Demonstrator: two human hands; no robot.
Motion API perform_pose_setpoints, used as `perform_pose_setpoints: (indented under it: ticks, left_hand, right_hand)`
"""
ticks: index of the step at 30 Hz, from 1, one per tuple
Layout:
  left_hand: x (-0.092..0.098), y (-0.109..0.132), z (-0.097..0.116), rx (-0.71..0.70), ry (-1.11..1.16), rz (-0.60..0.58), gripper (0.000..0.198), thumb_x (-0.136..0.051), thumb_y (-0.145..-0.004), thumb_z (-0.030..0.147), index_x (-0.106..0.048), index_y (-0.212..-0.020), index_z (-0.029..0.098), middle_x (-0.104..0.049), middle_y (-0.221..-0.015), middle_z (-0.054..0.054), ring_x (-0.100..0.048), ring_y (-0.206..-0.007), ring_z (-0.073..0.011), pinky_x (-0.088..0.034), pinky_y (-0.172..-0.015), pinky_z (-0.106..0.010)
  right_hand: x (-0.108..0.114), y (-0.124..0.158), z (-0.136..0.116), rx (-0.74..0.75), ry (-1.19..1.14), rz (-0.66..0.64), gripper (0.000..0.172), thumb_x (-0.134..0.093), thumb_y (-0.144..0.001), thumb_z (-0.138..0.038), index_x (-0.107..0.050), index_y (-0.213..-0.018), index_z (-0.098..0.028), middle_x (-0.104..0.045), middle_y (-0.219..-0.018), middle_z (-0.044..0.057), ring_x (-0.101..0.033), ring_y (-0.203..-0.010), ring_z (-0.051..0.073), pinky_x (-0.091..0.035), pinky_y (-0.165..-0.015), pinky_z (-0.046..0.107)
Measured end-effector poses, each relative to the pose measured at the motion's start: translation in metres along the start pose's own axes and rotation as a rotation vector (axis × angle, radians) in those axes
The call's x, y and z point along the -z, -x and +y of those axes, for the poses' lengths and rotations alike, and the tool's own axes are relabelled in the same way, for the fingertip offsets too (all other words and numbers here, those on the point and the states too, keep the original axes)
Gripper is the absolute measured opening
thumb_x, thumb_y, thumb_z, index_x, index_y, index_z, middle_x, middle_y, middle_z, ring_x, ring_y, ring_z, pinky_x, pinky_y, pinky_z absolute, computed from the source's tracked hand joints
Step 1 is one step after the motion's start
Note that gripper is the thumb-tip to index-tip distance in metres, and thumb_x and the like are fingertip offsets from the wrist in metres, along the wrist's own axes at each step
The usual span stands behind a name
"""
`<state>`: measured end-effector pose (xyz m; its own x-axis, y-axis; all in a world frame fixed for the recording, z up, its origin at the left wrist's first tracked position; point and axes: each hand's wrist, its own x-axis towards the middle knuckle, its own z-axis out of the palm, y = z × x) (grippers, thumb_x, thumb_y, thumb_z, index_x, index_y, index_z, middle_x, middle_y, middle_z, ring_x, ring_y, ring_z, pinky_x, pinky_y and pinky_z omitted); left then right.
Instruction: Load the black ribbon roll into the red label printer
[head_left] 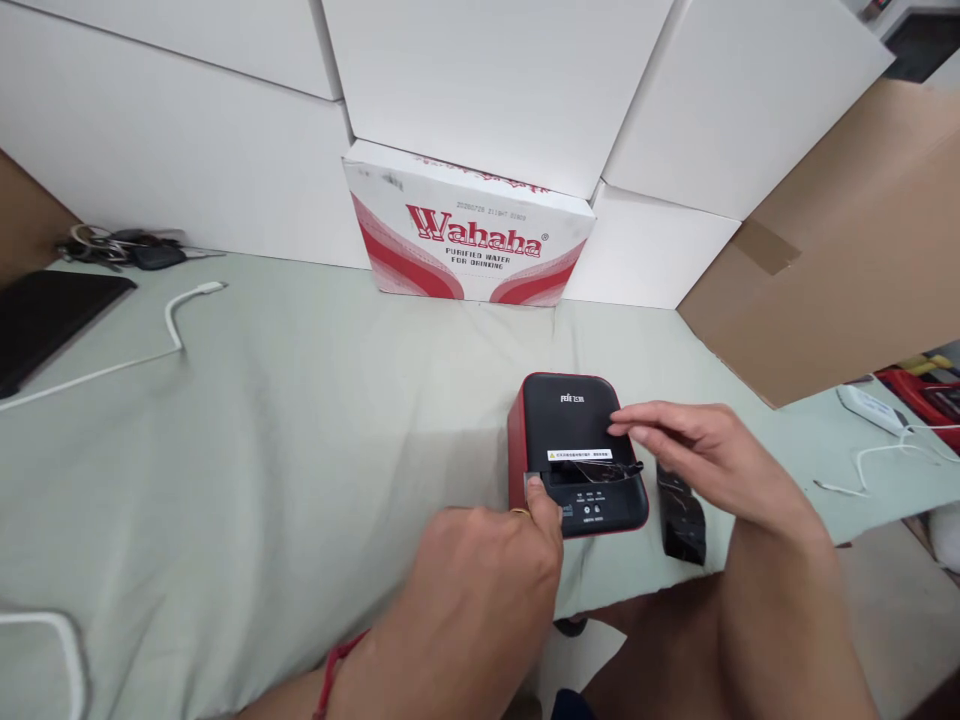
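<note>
A small printer (pixel 581 415) with a black top and red sides lies on the pale green cloth, its lid down. A dark, shiny strip of film (pixel 600 470) sticks out of the slot across its front. My left hand (pixel 487 560) is at the front left corner, one fingertip pressed on a grey tab (pixel 532 482) and the other fingers curled. At the lid's right edge, my right hand (pixel 690 440) holds its fingers out straight, tips touching or very near the printer. A glossy black piece (pixel 682 515), perhaps film or a wrapper, lies beneath that hand.
A white and red Wahaba-style water carton (pixel 472 230) stands behind the printer against white boxes (pixel 487 60). A brown cardboard box (pixel 840 250) stands at right, near a white power strip (pixel 874 408). Keys (pixel 154 250), a black tablet-like slab (pixel 56 320) and a white cable (pixel 176 320) lie at left.
</note>
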<state>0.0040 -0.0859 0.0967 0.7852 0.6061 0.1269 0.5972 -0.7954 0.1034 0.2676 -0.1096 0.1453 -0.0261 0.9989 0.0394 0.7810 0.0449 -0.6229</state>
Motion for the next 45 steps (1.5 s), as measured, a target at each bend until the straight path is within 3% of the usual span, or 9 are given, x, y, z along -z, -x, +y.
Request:
perform_pose_setpoints:
  ticks: [4,9,12,16,22,26,33,40,45]
  left_hand:
    - [0.005,-0.004,-0.003,-0.05,-0.065,-0.02,0.025,-0.062,-0.087,0.005,-0.073,-0.109,0.007,-0.061,-0.05,0.002,-0.06,-0.038,-0.0186,-0.021,-0.041,-0.025]
    - [0.004,-0.011,-0.003,-0.044,-0.029,0.056,0.023,-0.052,-0.096,0.007,-0.06,-0.077,0.018,-0.055,-0.049,0.002,-0.057,-0.037,-0.0192,-0.014,-0.043,-0.029]
    - [0.0,-0.011,-0.001,-0.024,-0.039,0.174,0.028,-0.05,-0.099,0.009,-0.058,-0.074,0.019,-0.053,-0.047,0.002,-0.055,-0.036,-0.0186,-0.008,-0.046,-0.031]
    - [-0.003,-0.008,0.005,0.05,-0.043,0.28,0.026,-0.052,-0.1,0.014,-0.066,-0.078,0.015,-0.055,-0.043,0.002,-0.053,-0.033,-0.0173,-0.007,-0.048,-0.031]
    - [-0.005,-0.003,0.013,0.023,-0.106,0.257,0.029,-0.064,-0.096,0.023,-0.078,-0.11,0.001,-0.059,-0.044,0.0,-0.055,-0.033,-0.0174,-0.02,-0.042,-0.028]
    - [-0.008,-0.003,0.014,0.003,-0.129,0.239,0.035,-0.067,-0.097,0.028,-0.078,-0.115,0.0,-0.059,-0.046,0.001,-0.055,-0.034,-0.0162,-0.027,-0.04,-0.026]
    - [-0.011,-0.001,0.015,-0.032,-0.134,0.259,0.04,-0.069,-0.095,0.03,-0.077,-0.116,-0.004,-0.058,-0.046,0.0,-0.053,-0.034,-0.0161,-0.033,-0.038,-0.028]
    - [-0.014,0.003,0.013,-0.006,-0.001,0.196,0.037,-0.058,-0.104,0.026,-0.072,-0.128,0.001,-0.061,-0.051,-0.001,-0.057,-0.041,-0.0151,-0.035,-0.043,-0.025]
    - [-0.014,0.001,0.012,0.005,-0.034,0.232,0.036,-0.061,-0.102,0.027,-0.075,-0.121,0.0,-0.058,-0.047,0.0,-0.055,-0.036,-0.0154,-0.03,-0.041,-0.026]
  right_hand:
    - [-0.007,-0.002,0.001,0.058,-0.015,-0.04,0.033,-0.053,-0.108,-0.033,-0.078,-0.127,-0.024,-0.083,-0.121,0.007,-0.079,-0.107,0.021,-0.064,-0.096,0.035]
    - [-0.004,0.004,0.003,0.153,0.059,0.227,0.029,-0.058,-0.106,-0.028,-0.076,-0.129,-0.029,-0.076,-0.139,0.006,-0.075,-0.121,0.024,-0.062,-0.1,0.04]
    - [-0.01,0.001,0.003,0.279,0.062,0.376,0.024,-0.06,-0.104,-0.018,-0.078,-0.117,-0.027,-0.079,-0.13,0.006,-0.073,-0.121,0.021,-0.059,-0.102,0.038]
    - [-0.025,-0.014,0.008,0.262,0.1,0.132,0.028,-0.054,-0.103,-0.012,-0.079,-0.107,-0.023,-0.082,-0.105,0.004,-0.076,-0.093,0.016,-0.059,-0.084,0.03]
    - [-0.036,-0.043,0.002,0.058,0.326,-0.126,0.032,-0.059,-0.102,-0.021,-0.077,-0.129,-0.025,-0.082,-0.125,0.005,-0.078,-0.11,0.022,-0.057,-0.096,0.035]
    - [-0.035,-0.054,-0.018,-0.002,0.679,-0.324,0.038,-0.067,-0.097,-0.026,-0.074,-0.134,-0.026,-0.084,-0.117,0.009,-0.079,-0.103,0.03,-0.055,-0.083,0.036]
    - [-0.041,-0.063,-0.029,0.016,0.697,-0.429,0.029,-0.063,-0.09,-0.012,-0.078,-0.113,-0.024,-0.083,-0.106,0.006,-0.076,-0.096,0.025,-0.05,-0.076,0.031]
    - [0.026,0.005,-0.005,0.023,0.167,-0.206,0.042,-0.063,-0.101,-0.045,-0.073,-0.138,-0.027,-0.083,-0.101,0.005,-0.07,-0.068,0.016,-0.054,-0.061,0.027]
    - [0.058,0.029,0.045,-0.199,0.052,-0.16,0.055,-0.067,-0.096,-0.062,-0.077,-0.133,-0.023,-0.081,-0.116,0.012,-0.076,-0.096,0.027,-0.064,-0.079,0.035]
